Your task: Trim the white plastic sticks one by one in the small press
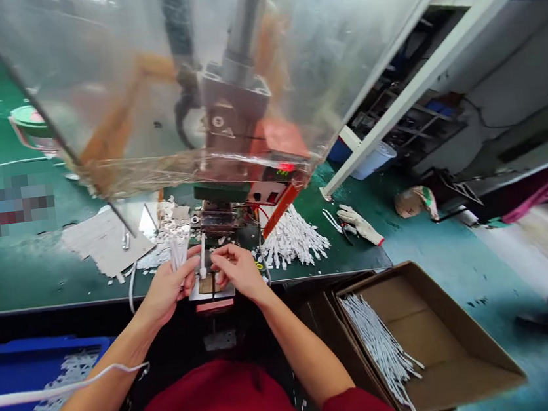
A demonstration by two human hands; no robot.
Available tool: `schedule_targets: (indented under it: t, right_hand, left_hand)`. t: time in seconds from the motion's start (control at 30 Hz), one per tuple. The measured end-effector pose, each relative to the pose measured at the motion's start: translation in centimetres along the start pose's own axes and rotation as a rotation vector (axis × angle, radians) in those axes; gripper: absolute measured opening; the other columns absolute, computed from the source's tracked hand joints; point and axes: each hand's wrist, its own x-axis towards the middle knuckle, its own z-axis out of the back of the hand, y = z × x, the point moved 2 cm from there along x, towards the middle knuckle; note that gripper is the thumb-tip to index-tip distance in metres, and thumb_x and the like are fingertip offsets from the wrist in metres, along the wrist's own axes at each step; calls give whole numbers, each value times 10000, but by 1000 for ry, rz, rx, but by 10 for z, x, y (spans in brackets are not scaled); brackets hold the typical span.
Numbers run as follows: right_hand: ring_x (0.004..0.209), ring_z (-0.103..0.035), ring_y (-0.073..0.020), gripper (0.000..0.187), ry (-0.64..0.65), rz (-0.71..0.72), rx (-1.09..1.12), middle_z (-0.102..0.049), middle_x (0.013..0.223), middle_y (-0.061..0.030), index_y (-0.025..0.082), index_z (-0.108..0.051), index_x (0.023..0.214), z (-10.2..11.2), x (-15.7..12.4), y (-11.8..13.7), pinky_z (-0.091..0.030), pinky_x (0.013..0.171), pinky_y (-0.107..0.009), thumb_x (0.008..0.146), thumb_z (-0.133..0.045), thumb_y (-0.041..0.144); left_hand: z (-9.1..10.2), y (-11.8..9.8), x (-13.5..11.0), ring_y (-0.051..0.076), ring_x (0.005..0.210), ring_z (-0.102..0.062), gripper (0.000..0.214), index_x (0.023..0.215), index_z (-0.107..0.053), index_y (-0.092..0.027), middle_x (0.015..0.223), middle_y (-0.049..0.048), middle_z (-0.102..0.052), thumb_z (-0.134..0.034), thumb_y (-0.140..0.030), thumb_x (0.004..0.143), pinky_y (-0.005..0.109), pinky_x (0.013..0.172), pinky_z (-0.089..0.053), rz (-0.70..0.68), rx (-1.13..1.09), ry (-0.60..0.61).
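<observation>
My left hand is closed round a small bundle of white cable pieces that stick up from its fingers. My right hand pinches a single white cable piece and holds it upright at the small fixture plate on the table's front edge. Both hands sit just in front of the press machine, which stands behind a clear plastic guard sheet. A heap of white cable pieces lies right of the machine.
A cardboard box with white cables stands at the lower right. A blue bin with white pieces sits at the lower left. Cardboard scraps, a white glove and a green-lidded tub lie on the green table.
</observation>
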Motion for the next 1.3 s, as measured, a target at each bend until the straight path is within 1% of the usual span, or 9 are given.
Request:
schedule_targets:
  t: [0.1, 0.2, 0.3, 0.5, 0.7, 0.9, 1.03, 1.17, 1.3]
  right_hand:
    - [488, -579, -120, 216, -211, 98, -259, -651, 701, 12, 202, -639, 861, 69, -16, 11, -466, 482, -237, 805, -618, 410]
    - [684, -613, -160, 157, -600, 177, -754, -660, 787, -24, 198, -655, 850, 156, -27, 23, -451, 638, -256, 865, -534, 296]
    - [828, -591, -182, 182, -763, 80, -1217, -639, 955, -76, 175, -661, 956, 219, -26, 23, -401, 705, -260, 879, -499, 199]
    - [791, -568, -177, 171, -686, 180, -1366, -612, 921, -80, 166, -635, 864, 251, -17, 9, -383, 724, -273, 885, -468, 194]
    - [609, -552, -161, 181, -802, 378, -716, -634, 768, -41, 194, -593, 884, 203, -33, 30, -449, 620, -286, 855, -569, 371]
    - [363, -411, -65, 330, -180, 78, 12, -651, 660, 3, 202, -571, 773, 67, -38, 16, -334, 350, -201, 781, -699, 506]
    - [296, -325, -31, 368, -16, 29, 189, -590, 524, 47, 190, -549, 690, 2, -18, 1, -256, 310, -170, 781, -700, 512]
    - [281, -315, -32, 378, -31, 52, 204, -562, 463, 57, 186, -540, 647, -21, 5, -3, -259, 302, -168, 771, -699, 507]
    - [289, -332, -37, 355, -99, 73, 184, -570, 457, 55, 192, -528, 651, -26, 18, -4, -256, 304, -165, 747, -710, 480]
  left_hand:
    - [-2, -2, 3, 65, 371, -321, 590, 1214, -615, -119, 452, -103, -387, -741, -449, 741, 163, 358, -151, 8, 15, 2]
    - [-1, -2, 6, 64, 376, -331, 485, 1088, -658, -127, 457, -96, -384, -733, -459, 743, 156, 353, -154, 10, 31, -1]
    - [-3, 1, 10, 63, 374, -328, 403, 949, -674, -129, 448, -90, -377, -738, -463, 732, 156, 347, -159, -7, 42, -22]
    - [-14, 0, 15, 55, 352, -314, 355, 754, -634, -145, 427, -91, -364, -764, -471, 697, 169, 354, -151, -29, 54, -103]
    - [-13, -6, 16, 47, 366, -318, 358, 625, -534, -169, 434, -95, -351, -766, -433, 694, 175, 373, -187, -49, 41, -143]
    - [-7, -1, -4, 40, 349, -298, 395, 572, -461, -173, 424, -69, -379, -702, -406, 782, 168, 336, -122, -40, -165, 42]
    - [9, 4, -12, 65, 377, -423, 236, 729, -549, -160, 551, -30, -513, -644, -341, 847, 156, 311, -258, 40, -429, 157]
    - [26, 3, -16, 107, 487, -549, 196, 1042, -589, -152, 688, 3, -594, -635, -221, 864, 172, 361, -414, 21, -490, 135]
    - [32, 3, -20, 116, 551, -564, 222, 1059, -562, -183, 696, -4, -572, -652, -164, 857, 162, 387, -440, -12, -511, 166]
